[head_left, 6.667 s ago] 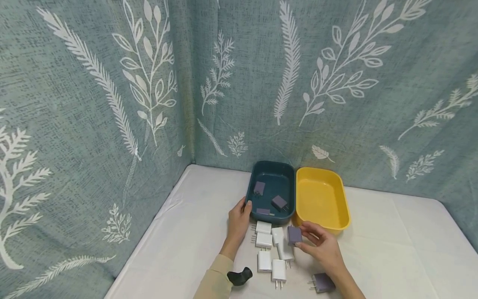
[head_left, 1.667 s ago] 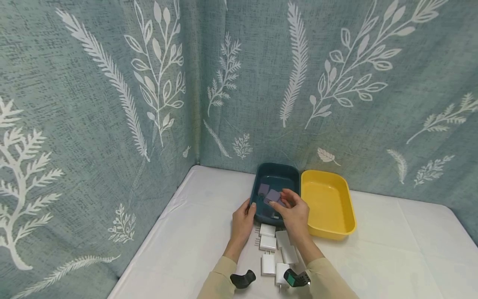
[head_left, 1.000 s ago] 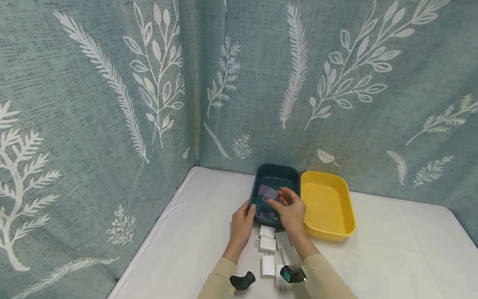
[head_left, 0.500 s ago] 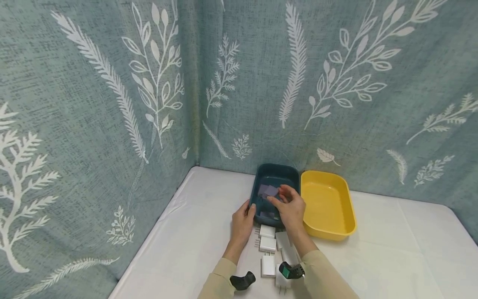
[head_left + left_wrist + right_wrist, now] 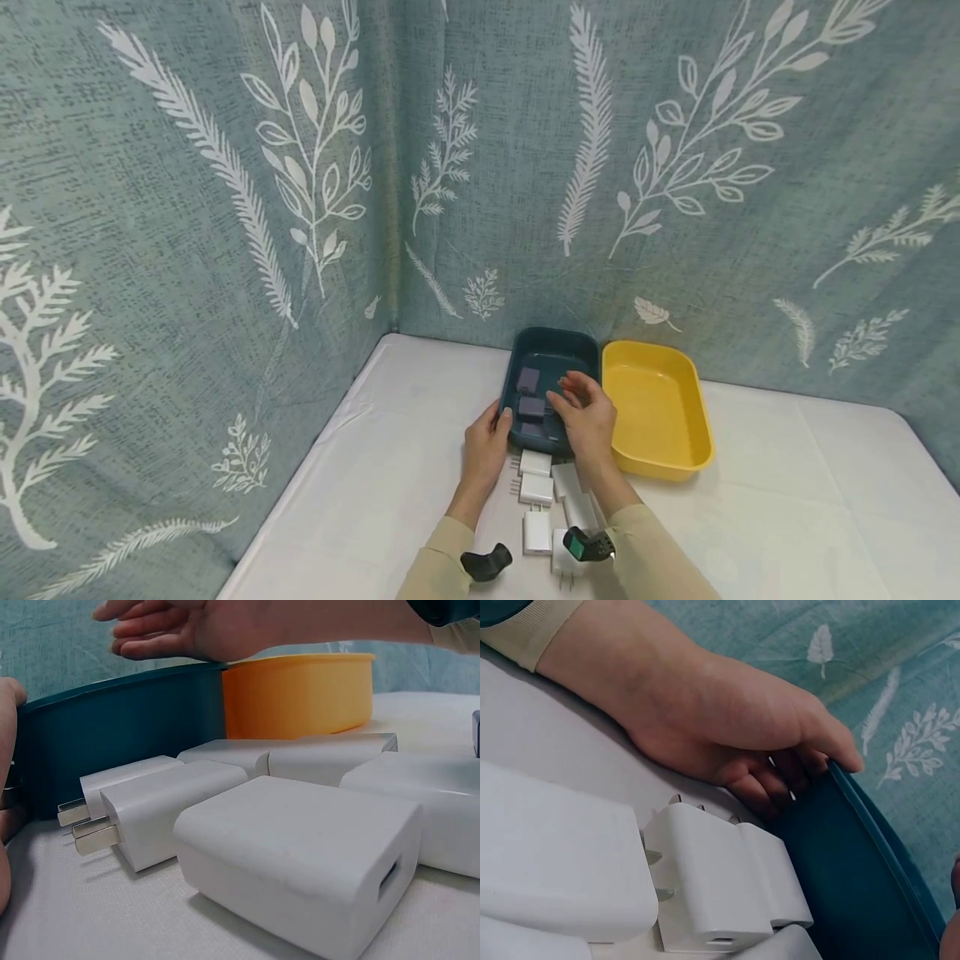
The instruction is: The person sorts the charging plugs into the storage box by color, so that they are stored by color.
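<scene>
Head view: table [image 5: 420, 400] under a plain white cover, lightly creased; blue-green curtain [image 5: 510, 167] with white leaf prints on two sides, meeting in a corner. Left hand [image 5: 486, 446] grips the left side of the dark teal tray [image 5: 551, 360], thumb at the rim. Right hand [image 5: 591, 419] over the tray's right half, thumb and fingers a little apart, holding nothing that shows. Purple chargers [image 5: 532, 407] lie in the tray, blocky and matt; one farther back, one nearer the middle, a third at the shaded near end, hard to make out. Yellow tray [image 5: 651, 404] just beside, on the right. White chargers [image 5: 537, 532] in front, on the cover. Left wrist view: right hand above the teal rim, fingers fairly straight, gap loose; white chargers glossy, flat metal prongs, a slot in one end. Right wrist view: left thumb over the teal rim, fingers curled at the outer wall; white chargers close by.
</scene>
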`<action>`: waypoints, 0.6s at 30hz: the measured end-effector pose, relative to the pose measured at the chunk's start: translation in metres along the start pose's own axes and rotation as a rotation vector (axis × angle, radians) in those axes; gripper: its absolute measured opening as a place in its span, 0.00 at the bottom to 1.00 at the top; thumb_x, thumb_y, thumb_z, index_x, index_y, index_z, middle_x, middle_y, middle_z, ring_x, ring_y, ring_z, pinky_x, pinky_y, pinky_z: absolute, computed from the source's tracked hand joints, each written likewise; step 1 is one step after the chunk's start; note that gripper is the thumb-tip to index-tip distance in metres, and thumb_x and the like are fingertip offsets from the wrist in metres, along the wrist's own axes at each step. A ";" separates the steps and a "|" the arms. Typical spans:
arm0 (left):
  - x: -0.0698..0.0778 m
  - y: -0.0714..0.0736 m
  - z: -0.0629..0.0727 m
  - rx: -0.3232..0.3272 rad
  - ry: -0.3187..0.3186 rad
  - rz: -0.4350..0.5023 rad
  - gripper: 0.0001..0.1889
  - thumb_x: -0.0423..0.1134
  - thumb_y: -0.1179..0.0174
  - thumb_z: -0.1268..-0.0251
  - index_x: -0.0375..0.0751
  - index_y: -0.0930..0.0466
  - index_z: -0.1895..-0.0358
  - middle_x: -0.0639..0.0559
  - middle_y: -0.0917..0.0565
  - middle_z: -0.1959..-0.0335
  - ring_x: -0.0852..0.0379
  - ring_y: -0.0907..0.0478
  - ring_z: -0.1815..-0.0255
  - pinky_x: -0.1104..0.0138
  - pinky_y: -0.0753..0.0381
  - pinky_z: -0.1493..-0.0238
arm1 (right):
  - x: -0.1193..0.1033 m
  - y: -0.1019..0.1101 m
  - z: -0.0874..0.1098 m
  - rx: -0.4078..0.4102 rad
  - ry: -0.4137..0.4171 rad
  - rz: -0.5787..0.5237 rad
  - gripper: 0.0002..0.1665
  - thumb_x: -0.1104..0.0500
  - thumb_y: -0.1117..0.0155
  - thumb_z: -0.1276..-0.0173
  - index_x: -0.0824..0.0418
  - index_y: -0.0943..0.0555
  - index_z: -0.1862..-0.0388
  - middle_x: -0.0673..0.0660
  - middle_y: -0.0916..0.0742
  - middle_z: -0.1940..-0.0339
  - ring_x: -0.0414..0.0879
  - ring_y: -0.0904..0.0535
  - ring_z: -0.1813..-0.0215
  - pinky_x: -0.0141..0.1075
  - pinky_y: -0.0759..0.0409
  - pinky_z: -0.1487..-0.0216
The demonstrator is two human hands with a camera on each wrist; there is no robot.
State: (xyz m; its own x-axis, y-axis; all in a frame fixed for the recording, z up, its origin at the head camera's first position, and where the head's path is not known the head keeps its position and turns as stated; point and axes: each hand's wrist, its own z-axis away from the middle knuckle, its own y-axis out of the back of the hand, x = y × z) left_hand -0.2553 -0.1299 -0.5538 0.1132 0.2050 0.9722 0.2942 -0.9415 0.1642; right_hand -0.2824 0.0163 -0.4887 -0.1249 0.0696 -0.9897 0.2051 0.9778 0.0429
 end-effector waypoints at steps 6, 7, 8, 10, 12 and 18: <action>0.000 0.000 0.001 0.002 0.000 0.002 0.25 0.47 0.49 0.26 0.35 0.28 0.35 0.40 0.23 0.36 0.47 0.26 0.34 0.58 0.25 0.33 | 0.002 0.006 0.000 0.002 -0.011 0.000 0.23 0.67 0.28 0.42 0.64 0.20 0.47 0.62 0.15 0.49 0.51 0.18 0.47 0.17 0.19 0.54; 0.001 0.000 0.001 0.002 -0.001 0.004 0.25 0.47 0.49 0.26 0.35 0.28 0.35 0.40 0.23 0.36 0.47 0.26 0.34 0.58 0.25 0.33 | 0.002 0.007 0.000 0.002 -0.013 0.004 0.22 0.67 0.28 0.42 0.65 0.20 0.48 0.62 0.15 0.50 0.51 0.18 0.47 0.16 0.20 0.55; 0.001 0.000 0.001 0.001 0.001 0.007 0.25 0.47 0.49 0.26 0.35 0.28 0.35 0.40 0.23 0.36 0.47 0.26 0.34 0.58 0.25 0.33 | 0.001 0.008 0.000 0.000 -0.013 0.008 0.22 0.67 0.28 0.42 0.64 0.20 0.48 0.63 0.15 0.50 0.51 0.18 0.47 0.16 0.20 0.55; 0.001 0.000 0.001 0.001 -0.003 0.008 0.24 0.47 0.49 0.26 0.34 0.28 0.35 0.40 0.23 0.36 0.47 0.26 0.34 0.58 0.25 0.33 | 0.001 0.009 0.000 -0.009 -0.008 0.014 0.22 0.66 0.28 0.42 0.65 0.20 0.48 0.64 0.15 0.50 0.52 0.18 0.47 0.15 0.21 0.56; 0.001 0.000 0.000 0.007 -0.010 0.012 0.24 0.46 0.49 0.26 0.34 0.28 0.35 0.39 0.22 0.37 0.47 0.25 0.34 0.58 0.24 0.33 | 0.000 0.010 0.000 -0.019 -0.006 0.019 0.22 0.66 0.28 0.41 0.65 0.20 0.48 0.64 0.15 0.50 0.53 0.18 0.47 0.15 0.21 0.56; 0.000 -0.001 0.001 0.013 -0.031 0.011 0.23 0.45 0.49 0.26 0.33 0.27 0.36 0.38 0.22 0.38 0.46 0.25 0.35 0.57 0.24 0.34 | -0.001 0.012 0.003 -0.029 -0.003 0.031 0.21 0.67 0.28 0.42 0.64 0.20 0.49 0.63 0.14 0.50 0.53 0.18 0.47 0.16 0.20 0.56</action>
State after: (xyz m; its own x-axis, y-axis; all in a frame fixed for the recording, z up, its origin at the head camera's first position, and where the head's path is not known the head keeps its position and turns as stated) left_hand -0.2549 -0.1291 -0.5537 0.1454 0.2034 0.9682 0.3054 -0.9401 0.1516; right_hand -0.2774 0.0273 -0.4878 -0.1158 0.0992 -0.9883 0.1802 0.9806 0.0773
